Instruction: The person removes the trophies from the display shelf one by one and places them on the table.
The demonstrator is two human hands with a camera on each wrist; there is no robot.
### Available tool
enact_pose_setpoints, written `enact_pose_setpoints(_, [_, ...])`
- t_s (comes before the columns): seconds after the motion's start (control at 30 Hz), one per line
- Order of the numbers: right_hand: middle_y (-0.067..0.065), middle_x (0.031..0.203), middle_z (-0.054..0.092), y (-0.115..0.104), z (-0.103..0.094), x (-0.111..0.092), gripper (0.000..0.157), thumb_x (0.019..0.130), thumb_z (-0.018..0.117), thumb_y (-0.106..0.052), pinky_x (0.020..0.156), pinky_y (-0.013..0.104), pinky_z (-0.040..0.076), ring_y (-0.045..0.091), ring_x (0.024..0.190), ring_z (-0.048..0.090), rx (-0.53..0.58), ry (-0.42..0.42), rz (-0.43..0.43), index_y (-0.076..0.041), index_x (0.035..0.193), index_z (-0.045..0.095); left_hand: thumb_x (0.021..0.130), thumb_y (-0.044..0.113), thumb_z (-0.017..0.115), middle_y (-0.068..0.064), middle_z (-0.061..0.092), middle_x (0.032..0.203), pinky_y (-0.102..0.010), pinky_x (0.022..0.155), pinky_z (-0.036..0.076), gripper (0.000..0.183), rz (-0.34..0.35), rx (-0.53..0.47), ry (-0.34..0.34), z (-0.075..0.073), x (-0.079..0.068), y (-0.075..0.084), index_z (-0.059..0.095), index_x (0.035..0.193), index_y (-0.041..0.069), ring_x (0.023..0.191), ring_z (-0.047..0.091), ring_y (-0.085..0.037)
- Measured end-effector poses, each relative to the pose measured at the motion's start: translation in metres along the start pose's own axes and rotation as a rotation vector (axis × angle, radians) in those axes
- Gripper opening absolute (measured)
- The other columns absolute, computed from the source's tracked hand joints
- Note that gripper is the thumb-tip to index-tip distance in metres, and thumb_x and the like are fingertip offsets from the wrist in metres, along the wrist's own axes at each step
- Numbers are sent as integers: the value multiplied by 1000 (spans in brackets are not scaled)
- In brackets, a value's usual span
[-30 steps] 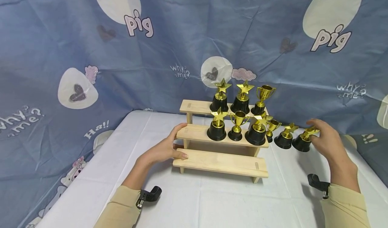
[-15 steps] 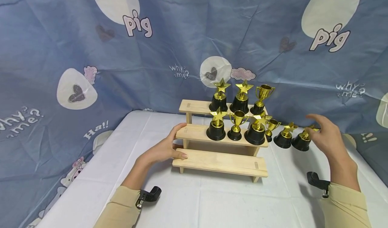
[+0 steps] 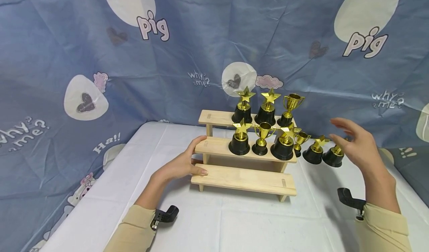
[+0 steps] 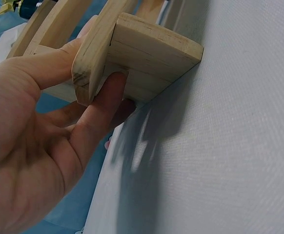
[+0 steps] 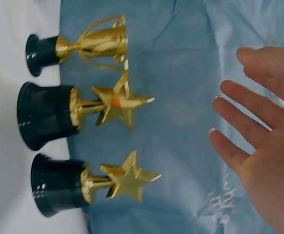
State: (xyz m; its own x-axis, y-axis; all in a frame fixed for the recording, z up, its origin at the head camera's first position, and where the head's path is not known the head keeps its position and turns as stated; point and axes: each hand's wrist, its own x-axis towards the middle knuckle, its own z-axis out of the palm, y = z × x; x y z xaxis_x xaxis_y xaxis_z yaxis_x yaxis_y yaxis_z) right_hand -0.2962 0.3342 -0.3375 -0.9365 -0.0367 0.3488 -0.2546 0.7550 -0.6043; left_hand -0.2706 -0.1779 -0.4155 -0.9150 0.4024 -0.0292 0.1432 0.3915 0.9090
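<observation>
A three-step wooden display stand (image 3: 241, 176) stands on the table. My left hand (image 3: 181, 165) grips its left end; in the left wrist view the thumb lies over the lowest step (image 4: 95, 51) and fingers curl underneath. My right hand (image 3: 360, 147) is raised beside the rightmost star trophy (image 3: 333, 159), holding nothing. In the right wrist view its fingers (image 5: 249, 102) are spread, apart from the trophies. A second star trophy (image 3: 313, 155) and a small cup trophy (image 3: 301, 137) stand to the left of that one on the table, the cup partly hidden by the stand's trophies.
Two star trophies (image 3: 242, 114) and a cup trophy (image 3: 287, 118) stand on the top step. The middle step carries a star trophy (image 3: 239, 146), a cup trophy (image 3: 260, 149) and another star trophy (image 3: 282, 150). A blue printed cloth (image 3: 187, 51) hangs behind the white-covered table (image 3: 201, 222).
My right hand has come up and slightly left, off the rightmost star trophy, which stays where it stood. The left hand and the stand have not moved.
</observation>
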Motion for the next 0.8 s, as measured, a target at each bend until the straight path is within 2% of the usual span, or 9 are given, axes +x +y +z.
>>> enact_pose_setpoints(0.2, [19,144,53,-20,4,-1,54,96,67,-30,99,64,36,51,129,45,11,16,-59,-24,146,50,76,17,87,-9,9,164,-49,101,47,116,-5,-2,-1,0,1,0,7,154,48,146,28,-43])
enact_pose_setpoints(0.43, [17,139,57,-43,13,-2,53,93,71,-26,105,62,35,41,128,48,26,22,-143,-25,143,53,78,12,85,-12,8,163,-44,90,53,115,-23,-61,-16,0,0,0,7,154,49,137,40,-51])
enact_pose_setpoints(0.63, [15,134,61,-55,22,-4,51,92,73,-22,103,57,38,36,122,52,35,25,-211,-26,140,57,77,11,85,-11,6,164,-41,87,54,115,-36,-68,-17,1,0,-1,8,151,55,137,40,-51])
enact_pose_setpoints(0.8, [11,134,62,-65,28,-7,52,91,73,-19,102,53,39,34,123,53,56,3,-241,-31,139,56,78,11,85,-12,9,163,-41,88,54,115,-38,-78,-20,1,1,-2,9,151,55,135,43,-50])
